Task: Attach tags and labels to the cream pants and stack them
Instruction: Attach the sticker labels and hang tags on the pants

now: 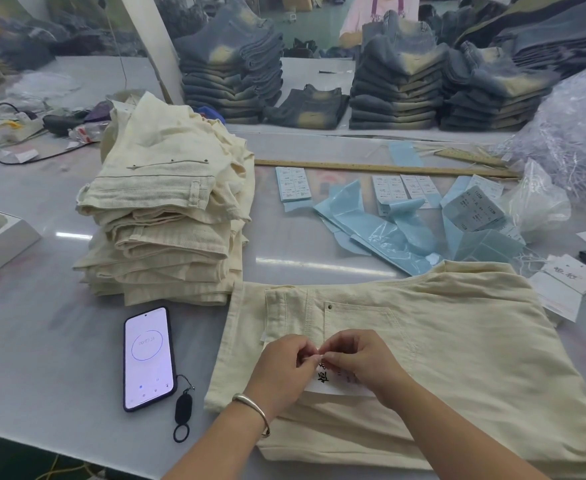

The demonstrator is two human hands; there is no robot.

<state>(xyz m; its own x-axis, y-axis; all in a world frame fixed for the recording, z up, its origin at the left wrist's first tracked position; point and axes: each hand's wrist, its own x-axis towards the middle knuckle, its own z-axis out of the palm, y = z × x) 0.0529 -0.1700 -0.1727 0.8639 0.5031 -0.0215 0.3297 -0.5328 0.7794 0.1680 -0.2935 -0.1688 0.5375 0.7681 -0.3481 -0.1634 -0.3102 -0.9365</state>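
A folded pair of cream pants (458,341) lies flat on the table in front of me. A white hang tag (336,384) with black characters rests on it near the waistband. My left hand (284,367) and my right hand (357,358) meet just above the tag, fingertips pinching something small at the tag's top; what it is I cannot make out. A tall stack of folded cream pants (167,216) stands to the left. More white tags (568,282) lie at the right edge.
A phone (149,358) showing a timer lies left of the pants, with a black ring strap. Blue label sheets (381,223) and printed stickers (293,183) are spread behind, beside a wooden ruler (371,167). Denim stacks (399,81) stand at the back; a person sits behind them.
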